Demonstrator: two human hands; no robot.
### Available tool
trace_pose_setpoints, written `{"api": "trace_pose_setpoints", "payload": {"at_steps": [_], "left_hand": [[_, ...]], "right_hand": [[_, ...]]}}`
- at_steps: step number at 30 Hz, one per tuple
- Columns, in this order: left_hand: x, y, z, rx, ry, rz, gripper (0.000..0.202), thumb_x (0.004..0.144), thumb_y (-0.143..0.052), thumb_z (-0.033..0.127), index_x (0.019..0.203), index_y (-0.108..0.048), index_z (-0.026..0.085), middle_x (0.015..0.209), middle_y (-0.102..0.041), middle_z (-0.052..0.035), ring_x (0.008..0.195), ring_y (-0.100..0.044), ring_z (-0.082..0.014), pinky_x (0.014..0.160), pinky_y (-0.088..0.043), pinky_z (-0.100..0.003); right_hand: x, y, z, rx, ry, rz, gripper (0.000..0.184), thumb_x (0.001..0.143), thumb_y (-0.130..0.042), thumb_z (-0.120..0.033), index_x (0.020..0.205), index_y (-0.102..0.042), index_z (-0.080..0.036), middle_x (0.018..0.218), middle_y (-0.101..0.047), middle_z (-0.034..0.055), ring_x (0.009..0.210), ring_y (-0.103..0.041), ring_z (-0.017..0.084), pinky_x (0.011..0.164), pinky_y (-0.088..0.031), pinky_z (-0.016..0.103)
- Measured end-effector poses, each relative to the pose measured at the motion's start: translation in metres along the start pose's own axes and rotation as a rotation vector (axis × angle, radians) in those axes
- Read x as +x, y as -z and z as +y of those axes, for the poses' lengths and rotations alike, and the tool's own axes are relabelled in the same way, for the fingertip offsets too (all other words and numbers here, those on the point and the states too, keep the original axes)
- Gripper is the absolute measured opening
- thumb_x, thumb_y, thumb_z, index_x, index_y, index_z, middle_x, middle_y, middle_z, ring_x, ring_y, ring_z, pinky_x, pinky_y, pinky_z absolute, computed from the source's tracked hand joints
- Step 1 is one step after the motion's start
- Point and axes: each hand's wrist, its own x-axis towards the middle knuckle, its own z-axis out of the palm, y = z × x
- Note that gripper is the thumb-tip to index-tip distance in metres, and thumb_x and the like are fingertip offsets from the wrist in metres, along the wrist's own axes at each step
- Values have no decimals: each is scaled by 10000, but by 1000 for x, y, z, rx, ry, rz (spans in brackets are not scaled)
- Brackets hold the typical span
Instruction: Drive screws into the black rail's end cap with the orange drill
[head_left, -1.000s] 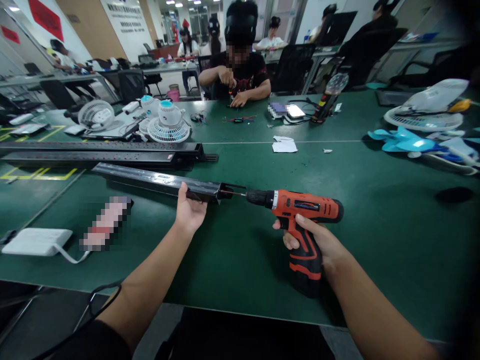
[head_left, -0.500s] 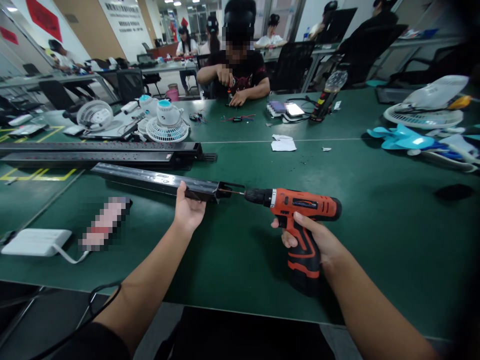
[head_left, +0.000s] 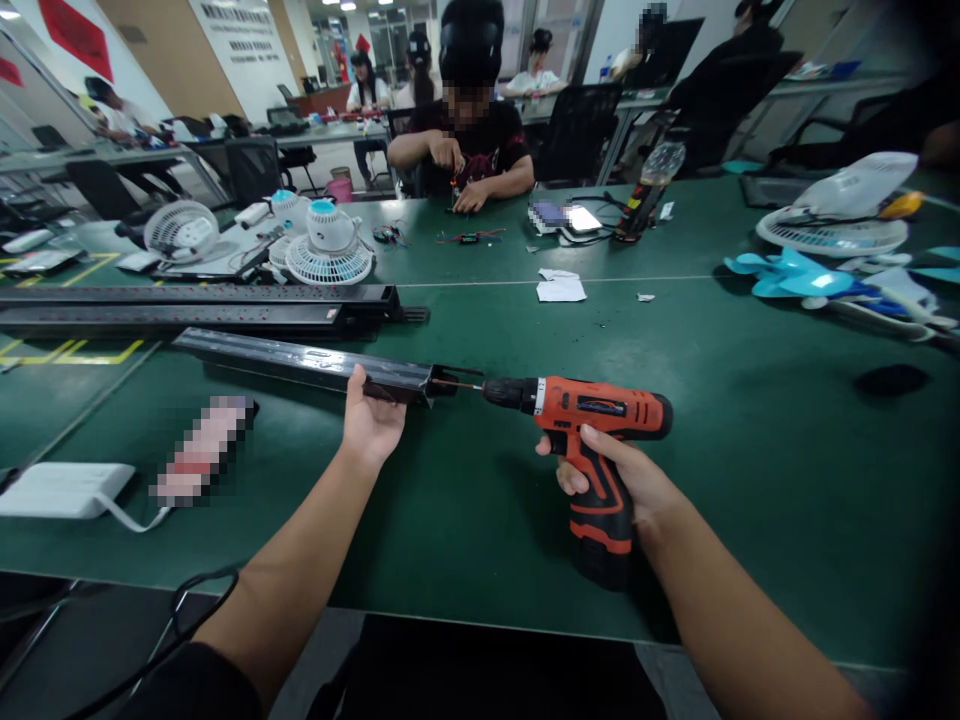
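Observation:
My left hand (head_left: 373, 420) grips the near end of a long black metal power-strip housing (head_left: 300, 362) that lies across the green table (head_left: 480, 500). My right hand (head_left: 611, 470) is wrapped round the handle of an orange and black cordless drill (head_left: 592, 430). The drill points left, and its thin bit touches the end cap of the housing. The fingers of my left hand curl over the housing's top edge.
Two more black strips (head_left: 202, 305) lie behind the held one. Small white fans (head_left: 326, 245) stand at the back left, fan parts (head_left: 832, 270) at the right. A white power bank (head_left: 64, 490) sits front left. A person (head_left: 469, 140) works across the table; paper scraps (head_left: 559, 288) lie mid-table.
The view has shifted slightly, so everything sits a little further left and up. Both hands keep their grip, and the drill bit stays against the housing's end.

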Motion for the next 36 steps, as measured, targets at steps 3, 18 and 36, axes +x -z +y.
{"api": "trace_pose_setpoints", "payload": {"at_steps": [3, 18, 36], "left_hand": [[-1, -1, 1, -3, -6, 8, 357, 1029, -664, 426, 1307, -707, 205, 1093, -839, -71, 999, -803, -228, 958, -635, -335], [-8, -8, 4, 14, 6, 37, 357, 1049, -627, 399, 1330, -685, 185, 1065, -831, -74, 964, -804, -218, 941, -637, -326], [-8, -8, 3, 13, 6, 39, 372, 1043, -638, 402, 1339, -687, 181, 1072, -833, -76, 971, -802, -218, 993, -618, -338]], "right_hand": [[0, -2, -1, 6, 17, -6, 460, 882, -804, -581, 1013, -786, -141, 659, -716, 70, 509, -550, 141, 504, -461, 291], [-6, -6, -2, 45, -5, -15, 515, 879, -803, -562, 1147, -772, -124, 591, -641, 32, 532, -499, 150, 490, -424, 283], [-3, -5, -1, 52, -21, -72, 503, 811, -850, -632, 938, -743, -156, 529, -534, -9, 544, -503, 150, 504, -365, 263]]}}
